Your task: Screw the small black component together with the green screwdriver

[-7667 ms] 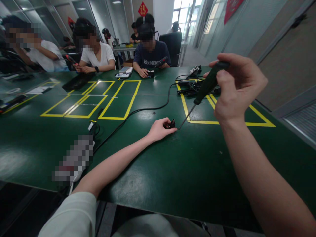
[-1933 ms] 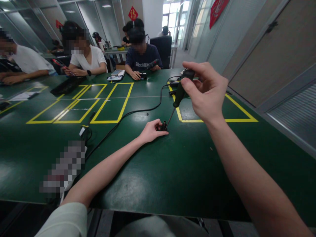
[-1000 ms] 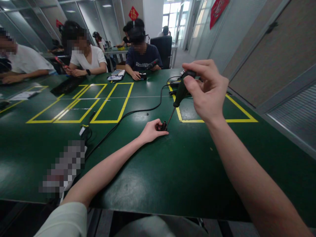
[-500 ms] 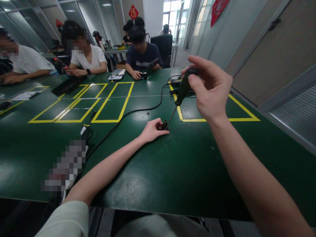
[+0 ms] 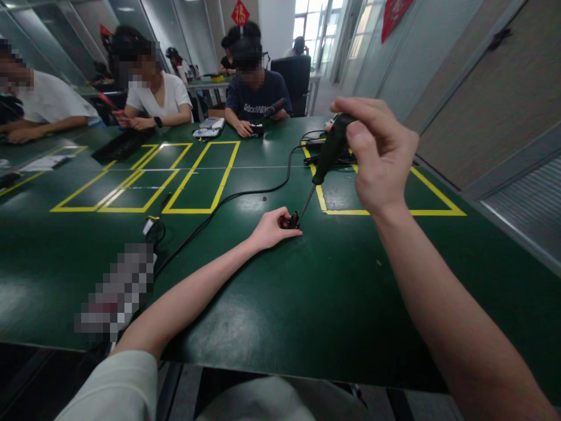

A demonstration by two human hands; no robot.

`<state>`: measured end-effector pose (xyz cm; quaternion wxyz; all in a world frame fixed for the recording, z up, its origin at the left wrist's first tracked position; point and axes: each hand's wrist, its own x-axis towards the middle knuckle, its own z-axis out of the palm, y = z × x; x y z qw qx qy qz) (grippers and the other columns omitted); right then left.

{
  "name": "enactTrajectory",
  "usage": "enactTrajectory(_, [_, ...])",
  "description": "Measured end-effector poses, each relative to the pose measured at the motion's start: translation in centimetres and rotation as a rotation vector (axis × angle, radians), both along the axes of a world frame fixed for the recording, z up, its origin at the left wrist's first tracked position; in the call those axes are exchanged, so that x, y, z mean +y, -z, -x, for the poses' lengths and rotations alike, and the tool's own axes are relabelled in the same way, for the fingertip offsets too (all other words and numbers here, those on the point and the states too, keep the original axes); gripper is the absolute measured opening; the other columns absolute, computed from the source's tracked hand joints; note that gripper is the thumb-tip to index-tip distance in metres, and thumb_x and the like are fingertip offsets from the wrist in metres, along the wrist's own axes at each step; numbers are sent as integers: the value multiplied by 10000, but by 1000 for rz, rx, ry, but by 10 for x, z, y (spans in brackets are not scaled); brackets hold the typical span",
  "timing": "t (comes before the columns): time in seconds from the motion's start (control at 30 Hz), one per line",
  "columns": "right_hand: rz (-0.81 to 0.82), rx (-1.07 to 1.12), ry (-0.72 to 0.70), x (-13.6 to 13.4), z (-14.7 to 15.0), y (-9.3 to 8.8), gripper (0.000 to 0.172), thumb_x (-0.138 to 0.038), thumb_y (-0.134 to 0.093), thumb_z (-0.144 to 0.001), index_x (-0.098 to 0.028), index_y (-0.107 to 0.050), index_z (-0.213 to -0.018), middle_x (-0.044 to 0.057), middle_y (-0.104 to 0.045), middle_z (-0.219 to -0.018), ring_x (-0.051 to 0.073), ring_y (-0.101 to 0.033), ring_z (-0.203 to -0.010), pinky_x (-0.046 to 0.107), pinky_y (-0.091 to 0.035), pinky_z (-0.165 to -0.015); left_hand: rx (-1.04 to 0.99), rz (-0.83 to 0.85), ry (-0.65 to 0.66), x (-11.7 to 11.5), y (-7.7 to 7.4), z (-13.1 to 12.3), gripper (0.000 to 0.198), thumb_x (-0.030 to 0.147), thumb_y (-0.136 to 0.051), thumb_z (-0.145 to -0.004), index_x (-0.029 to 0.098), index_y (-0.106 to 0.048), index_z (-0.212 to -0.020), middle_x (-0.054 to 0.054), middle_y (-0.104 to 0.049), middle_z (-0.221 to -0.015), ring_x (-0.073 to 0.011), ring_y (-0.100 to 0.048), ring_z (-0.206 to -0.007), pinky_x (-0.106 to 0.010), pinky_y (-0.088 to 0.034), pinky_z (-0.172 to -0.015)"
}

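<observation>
A small black part (image 5: 293,220) with a short upright stub is pinched by my left hand (image 5: 272,229) against the green tabletop. My right hand (image 5: 380,155) grips the dark green handle of a screwdriver (image 5: 329,153) from above, thumb and fingers around its upper end. The screwdriver slants down to the left, and its metal tip reaches the right side of the black part. Whether the tip sits in a screw is too small to tell. My left fingers partly hide the black part.
A black cable (image 5: 245,193) crosses the green table (image 5: 263,298) to dark items (image 5: 313,146) at the right. A blurred-out power strip (image 5: 120,286) lies on the left. Yellow tape outlines (image 5: 213,209) mark the surface. Several people sit across the table, one holding a dark tool (image 5: 275,107).
The view has shifted slightly. My right hand has turned a little at the screwdriver handle, its thumb moving right; the left hand keeps its hold on the black part.
</observation>
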<state>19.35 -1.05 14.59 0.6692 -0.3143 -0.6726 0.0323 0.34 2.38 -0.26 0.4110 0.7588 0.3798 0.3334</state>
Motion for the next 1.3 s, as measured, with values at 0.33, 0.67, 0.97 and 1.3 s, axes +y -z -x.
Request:
enactTrajectory(0.33, [24, -19, -9, 0, 1, -1, 352, -549, -620, -941, -324, -744, -1182, 22, -748, -1133, 191, -739, -1008, 396, -658, -920, 1, -25, -2, 0, 2, 1, 434, 434, -891, -664, 193, -543, -765, 31, -595, -734, -140, -505, -665, -272, -389, -655])
enactTrajectory(0.67, [51, 35, -56, 2, 2, 0, 306, -521, -582, -968, -357, -752, -1163, 29, -775, -1066, 204, -740, -995, 407, -641, -944, 20, -15, -5, -1, -2, 1, 435, 429, -890, -672, 195, -537, -771, 35, -586, -727, -140, -504, -670, -278, -402, -667])
enactTrajectory(0.97, [125, 4, -21, 0, 4, -1, 373, -522, -659, -913, -363, -687, -1249, 32, -746, -1158, 219, -726, -1055, 392, -644, -916, 12, 1, -3, -1, -1, 1, 425, 419, -891, -672, 192, -548, -779, 36, -585, -723, -140, -509, -674, -275, -394, -667])
enactTrajectory(1.3, [111, -19, 19, 4, 5, 4, 434, -474, -732, -855, -398, -662, -1276, 28, -712, -1243, 212, -715, -1073, 328, -646, -805, 12, -8, -3, -1, -1, 0, 442, 433, -892, -667, 192, -535, -771, 42, -576, -719, -136, -496, -666, -272, -388, -663])
